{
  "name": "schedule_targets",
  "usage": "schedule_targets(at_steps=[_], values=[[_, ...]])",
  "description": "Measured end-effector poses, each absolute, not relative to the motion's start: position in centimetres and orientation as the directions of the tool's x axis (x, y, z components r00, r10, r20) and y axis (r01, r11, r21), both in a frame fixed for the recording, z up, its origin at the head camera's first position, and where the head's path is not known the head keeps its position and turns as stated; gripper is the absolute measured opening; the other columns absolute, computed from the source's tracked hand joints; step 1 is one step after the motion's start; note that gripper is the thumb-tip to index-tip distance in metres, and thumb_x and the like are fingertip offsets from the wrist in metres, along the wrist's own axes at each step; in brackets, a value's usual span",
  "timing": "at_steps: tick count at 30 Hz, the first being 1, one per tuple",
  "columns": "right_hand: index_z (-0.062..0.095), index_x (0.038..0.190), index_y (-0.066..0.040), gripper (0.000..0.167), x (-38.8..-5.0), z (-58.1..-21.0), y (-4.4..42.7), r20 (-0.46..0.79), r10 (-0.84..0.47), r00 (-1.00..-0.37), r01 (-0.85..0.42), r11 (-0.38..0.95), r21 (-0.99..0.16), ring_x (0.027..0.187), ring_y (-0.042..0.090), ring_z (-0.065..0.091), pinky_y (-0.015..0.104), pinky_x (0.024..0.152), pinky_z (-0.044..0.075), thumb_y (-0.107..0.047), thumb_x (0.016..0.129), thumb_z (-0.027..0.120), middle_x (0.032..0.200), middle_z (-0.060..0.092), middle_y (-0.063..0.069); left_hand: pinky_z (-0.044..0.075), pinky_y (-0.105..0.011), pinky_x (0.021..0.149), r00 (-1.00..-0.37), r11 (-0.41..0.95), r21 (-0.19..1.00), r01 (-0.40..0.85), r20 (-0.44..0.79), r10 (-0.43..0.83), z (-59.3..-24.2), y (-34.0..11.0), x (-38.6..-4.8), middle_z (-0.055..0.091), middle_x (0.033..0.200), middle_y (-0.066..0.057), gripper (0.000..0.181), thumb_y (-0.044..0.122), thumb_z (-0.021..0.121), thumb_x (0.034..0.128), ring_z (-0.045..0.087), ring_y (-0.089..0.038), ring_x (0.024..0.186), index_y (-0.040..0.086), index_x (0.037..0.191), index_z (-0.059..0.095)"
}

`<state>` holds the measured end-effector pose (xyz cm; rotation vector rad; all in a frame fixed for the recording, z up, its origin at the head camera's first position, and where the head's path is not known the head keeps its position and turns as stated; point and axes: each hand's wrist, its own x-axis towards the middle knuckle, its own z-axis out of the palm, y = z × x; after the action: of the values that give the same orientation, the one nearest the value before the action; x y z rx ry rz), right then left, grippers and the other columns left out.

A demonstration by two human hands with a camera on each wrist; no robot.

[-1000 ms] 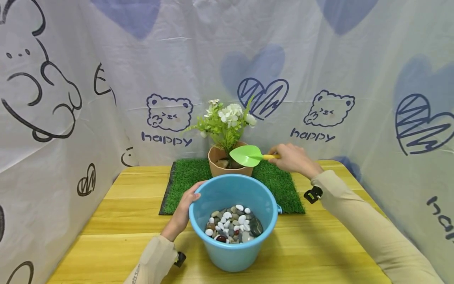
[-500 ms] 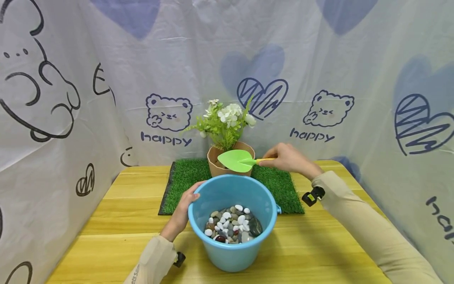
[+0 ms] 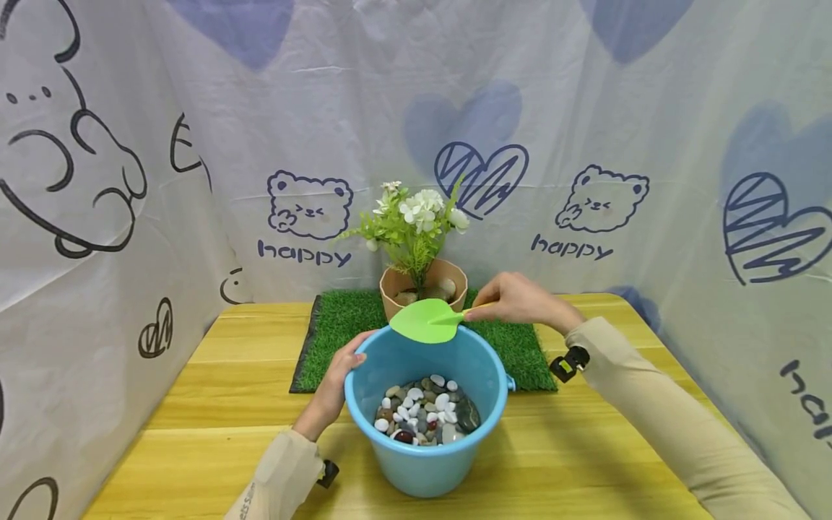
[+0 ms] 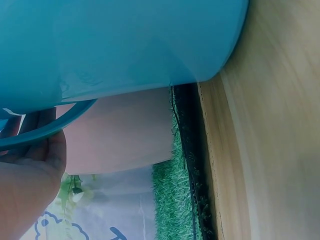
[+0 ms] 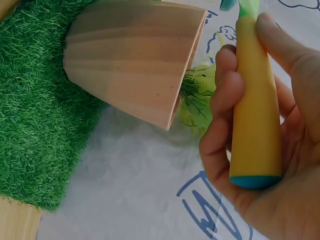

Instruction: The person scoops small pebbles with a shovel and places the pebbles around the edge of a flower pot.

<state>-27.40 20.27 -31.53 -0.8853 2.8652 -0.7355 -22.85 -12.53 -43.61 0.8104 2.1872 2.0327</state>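
Observation:
A blue bucket with several pebbles in its bottom stands at the front of the table. My left hand grips the left side of its rim, thumb over the edge. In the left wrist view, the fingers show beside a curved blue band of the bucket. With my right hand I hold a trowel by its yellow handle. The trowel's green blade hangs over the bucket's far rim, with no stones visible on it. Right behind is a terracotta-coloured flowerpot, stones inside it.
White flowers with green leaves rise from the pot. An artificial grass mat lies under the pot on the wooden table. Printed cloth hangs behind and at both sides.
The trowel has come from over the flowerpot toward me and left, down to the bucket's far rim. Stones in the pot show again. My left hand and the bucket stay nearly still.

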Motion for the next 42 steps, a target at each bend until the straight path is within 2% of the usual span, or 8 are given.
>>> schedule_targets(at_steps=[4, 9, 13, 19, 24, 29, 33, 42], values=[[0.078, 0.087, -0.027, 0.017, -27.0, -31.5, 19.8, 0.056, -0.610, -0.791, -0.563, 0.688, -0.458, 0.062, 0.010, 0.059, 0.028, 0.060, 0.050, -0.042, 0.087, 0.071, 0.076, 0.071, -0.011, 0.052, -0.047, 0.091, -0.854, -0.008, 0.938, 0.347, 0.319, 0.412, -43.5, -12.6, -22.8, 0.051, 0.138, -0.023, 0.058, 0.029, 0.036, 0.0925, 0.058, -0.036, 0.116, 0.005, 0.145, 0.044], [0.076, 0.088, -0.025, 0.016, -26.4, -31.1, 19.1, 0.024, -0.673, -0.739, -0.602, 0.643, -0.474, 0.067, 0.010, 0.063, 0.029, 0.063, 0.054, -0.041, 0.086, 0.073, 0.078, 0.072, -0.011, 0.053, -0.042, 0.090, -0.851, -0.015, 0.935, 0.354, 0.329, 0.410, -43.5, -12.6, -22.7, 0.053, 0.134, -0.020, 0.057, 0.028, 0.036, 0.0927, 0.061, -0.020, 0.112, 0.005, 0.144, 0.045], [0.076, 0.085, -0.025, 0.016, -26.0, -30.9, 18.8, 0.015, -0.679, -0.734, -0.608, 0.647, -0.460, 0.065, 0.011, 0.063, 0.027, 0.061, 0.053, -0.041, 0.085, 0.074, 0.076, 0.071, -0.012, 0.054, -0.039, 0.090, -0.853, -0.014, 0.936, 0.352, 0.326, 0.408, -43.5, -12.6, -22.7, 0.053, 0.134, -0.022, 0.057, 0.027, 0.036, 0.0927, 0.062, -0.011, 0.109, 0.004, 0.143, 0.045], [0.075, 0.084, -0.029, 0.017, -25.4, -30.8, 18.3, 0.043, -0.687, -0.725, -0.653, 0.667, -0.358, 0.062, 0.007, 0.058, 0.025, 0.058, 0.050, -0.046, 0.084, 0.073, 0.073, 0.068, -0.017, 0.053, -0.033, 0.090, -0.855, -0.007, 0.939, 0.343, 0.315, 0.411, -43.5, -12.7, -22.7, 0.052, 0.135, -0.026, 0.057, 0.028, 0.036, 0.0930, 0.062, -0.011, 0.109, 0.004, 0.144, 0.044], [0.076, 0.087, -0.030, 0.017, -24.2, -30.6, 17.5, 0.041, -0.695, -0.718, -0.679, 0.685, -0.264, 0.061, 0.004, 0.054, 0.023, 0.057, 0.047, -0.046, 0.083, 0.073, 0.074, 0.065, -0.019, 0.053, -0.035, 0.089, -0.852, 0.002, 0.935, 0.354, 0.322, 0.412, -43.5, -12.7, -22.7, 0.052, 0.136, -0.026, 0.057, 0.028, 0.036, 0.0930, 0.062, -0.017, 0.110, 0.005, 0.144, 0.045], [0.077, 0.088, -0.030, 0.016, -23.2, -30.6, 16.9, 0.049, -0.724, -0.688, -0.723, 0.679, -0.126, 0.060, -0.001, 0.053, 0.022, 0.056, 0.044, -0.045, 0.081, 0.075, 0.077, 0.066, -0.020, 0.053, -0.041, 0.089, -0.851, 0.003, 0.937, 0.350, 0.317, 0.420, -43.4, -12.7, -22.7, 0.051, 0.137, -0.026, 0.058, 0.028, 0.036, 0.0928, 0.059, -0.033, 0.115, 0.005, 0.145, 0.044], [0.076, 0.084, -0.031, 0.013, -22.9, -30.6, 16.8, 0.048, -0.726, -0.686, -0.727, 0.681, -0.084, 0.058, -0.002, 0.053, 0.022, 0.054, 0.044, -0.043, 0.081, 0.076, 0.075, 0.067, -0.020, 0.053, -0.045, 0.090, -0.847, 0.003, 0.936, 0.352, 0.317, 0.426, -43.3, -12.7, -22.7, 0.051, 0.138, -0.026, 0.057, 0.029, 0.036, 0.0934, 0.055, -0.044, 0.119, 0.005, 0.145, 0.043], [0.076, 0.077, -0.031, 0.011, -22.6, -30.6, 16.6, 0.012, -0.752, -0.659, -0.752, 0.659, -0.029, 0.059, -0.001, 0.054, 0.022, 0.056, 0.045, -0.041, 0.081, 0.077, 0.070, 0.064, -0.019, 0.052, -0.051, 0.091, -0.850, 0.006, 0.938, 0.347, 0.312, 0.425, -43.2, -12.6, -22.6, 0.050, 0.139, -0.026, 0.057, 0.028, 0.035, 0.0933, 0.054, -0.047, 0.119, 0.005, 0.145, 0.043]])
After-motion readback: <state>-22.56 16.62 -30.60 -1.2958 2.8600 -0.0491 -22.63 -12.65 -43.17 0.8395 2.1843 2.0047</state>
